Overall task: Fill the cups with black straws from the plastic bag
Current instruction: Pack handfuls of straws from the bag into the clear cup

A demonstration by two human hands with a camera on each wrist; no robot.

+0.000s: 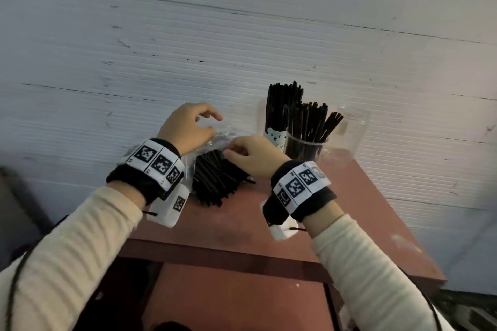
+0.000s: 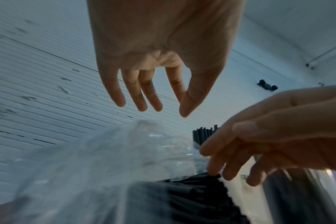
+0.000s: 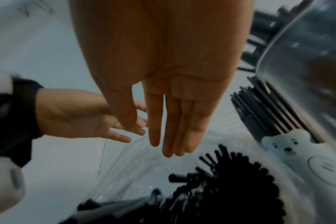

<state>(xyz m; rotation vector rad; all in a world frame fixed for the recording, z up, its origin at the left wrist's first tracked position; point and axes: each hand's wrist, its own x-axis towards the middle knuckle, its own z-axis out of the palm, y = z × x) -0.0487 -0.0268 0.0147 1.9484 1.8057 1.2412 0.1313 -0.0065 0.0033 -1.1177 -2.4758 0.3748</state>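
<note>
head view: two cups are seen already loaded. the bear-printed cup (image 1: 275,126) is packed with upright black straws, and the clear cup (image 1: 306,145) beside it holds a looser, fanned bunch. a third clear cup (image 1: 352,129), further right, appears to hold none, though it is partly hidden. all stand at the back of the red table (image 1: 376,209).

the plastic bag (image 1: 215,140) lies on the table just left of the cups, with a thick bundle of loose straws (image 1: 217,180) spilling from it toward the table's front edge.

the left hand (image 1: 188,129) is held over the bag's crumpled top, fingers loosely curved and spread; from the left wrist view nothing is gripped by it. the right hand (image 1: 252,156) is lowered onto the bundle, its fingertips (image 2: 213,172) just touching the straw ends; from the right wrist view its fingers are straight, so no hold is yet made.

the task is judged past halfway: one cup remains, and plenty of straws are left.
</note>
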